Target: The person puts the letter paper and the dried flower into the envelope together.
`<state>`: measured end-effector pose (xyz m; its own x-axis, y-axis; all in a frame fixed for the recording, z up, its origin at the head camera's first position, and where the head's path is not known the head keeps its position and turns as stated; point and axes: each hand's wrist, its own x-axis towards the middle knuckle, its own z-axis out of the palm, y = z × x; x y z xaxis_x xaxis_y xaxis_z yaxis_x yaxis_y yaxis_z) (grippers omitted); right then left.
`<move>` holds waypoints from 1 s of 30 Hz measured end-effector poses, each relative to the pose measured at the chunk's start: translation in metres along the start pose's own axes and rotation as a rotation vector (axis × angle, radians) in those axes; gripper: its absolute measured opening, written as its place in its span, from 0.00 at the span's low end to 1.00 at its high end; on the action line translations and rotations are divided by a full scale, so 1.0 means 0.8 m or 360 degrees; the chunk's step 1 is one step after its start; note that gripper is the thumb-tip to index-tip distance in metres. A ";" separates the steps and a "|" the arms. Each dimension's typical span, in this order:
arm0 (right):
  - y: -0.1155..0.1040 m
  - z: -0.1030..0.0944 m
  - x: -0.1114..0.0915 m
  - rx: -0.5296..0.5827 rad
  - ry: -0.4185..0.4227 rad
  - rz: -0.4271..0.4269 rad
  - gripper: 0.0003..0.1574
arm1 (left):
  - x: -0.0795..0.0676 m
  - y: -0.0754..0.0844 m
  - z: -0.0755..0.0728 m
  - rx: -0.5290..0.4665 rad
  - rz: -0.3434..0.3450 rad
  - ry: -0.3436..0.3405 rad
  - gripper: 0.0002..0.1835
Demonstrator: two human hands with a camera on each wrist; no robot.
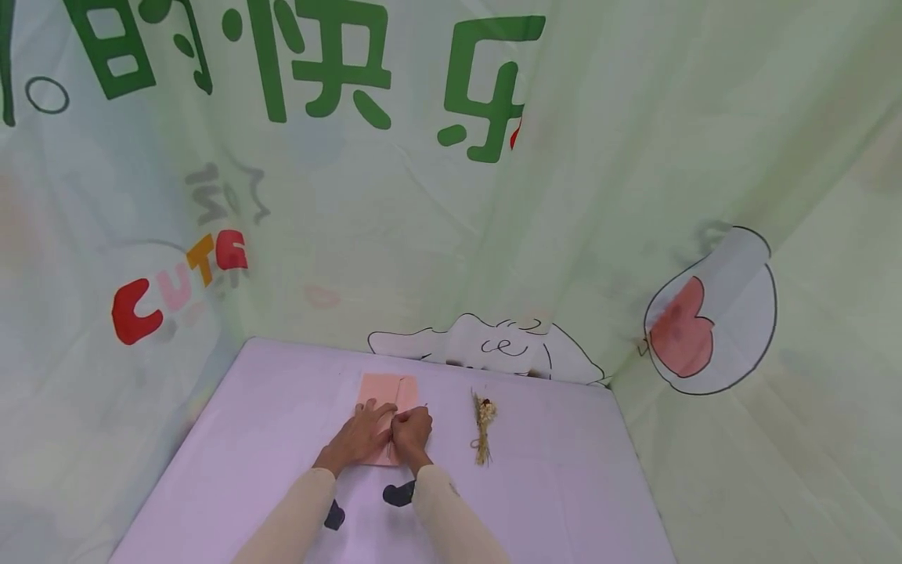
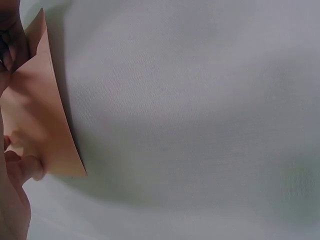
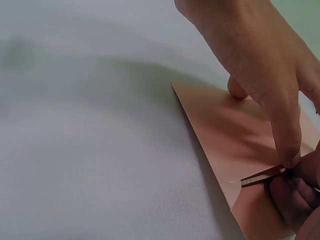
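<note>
A pink paper envelope point(image 1: 378, 385) lies on the lilac-covered table, with a seam running lengthwise on its upper face. My left hand point(image 1: 366, 433) rests on its left part, fingers spread and fairly straight; in the right wrist view one fingertip point(image 3: 288, 155) presses beside the seam. The right hand point(image 1: 412, 432) has its fingers curled at that seam. A thin pale strip point(image 3: 257, 178) with small cross marks runs along the opening into the right fingers, which seem to pinch it. Its other end is hidden. The left wrist view catches only the envelope's edge point(image 2: 60, 130) and parts of both hands.
A small bunch of dried flowers point(image 1: 483, 427) tied at its stems lies right of the envelope. Dark printed shapes point(image 1: 399, 493) mark the cloth near the forearms. Printed curtains point(image 1: 423, 235) stand behind the table and along both sides.
</note>
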<state>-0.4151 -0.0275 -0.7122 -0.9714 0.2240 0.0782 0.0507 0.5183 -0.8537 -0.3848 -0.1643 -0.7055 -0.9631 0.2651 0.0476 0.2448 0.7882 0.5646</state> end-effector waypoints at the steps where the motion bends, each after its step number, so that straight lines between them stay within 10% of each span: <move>1: 0.001 0.000 0.001 0.0014 -0.0003 -0.0008 0.05 | 0.000 0.001 0.000 -0.0001 -0.0011 -0.0005 0.26; 30: 0.034 0.026 0.023 -0.0085 -0.0174 -0.0012 0.03 | 0.002 0.003 -0.001 -0.0009 -0.0033 0.0023 0.24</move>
<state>-0.4363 -0.0265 -0.7443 -0.9912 0.1299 0.0255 0.0526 0.5637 -0.8243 -0.3855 -0.1629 -0.7035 -0.9694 0.2409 0.0476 0.2244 0.7902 0.5704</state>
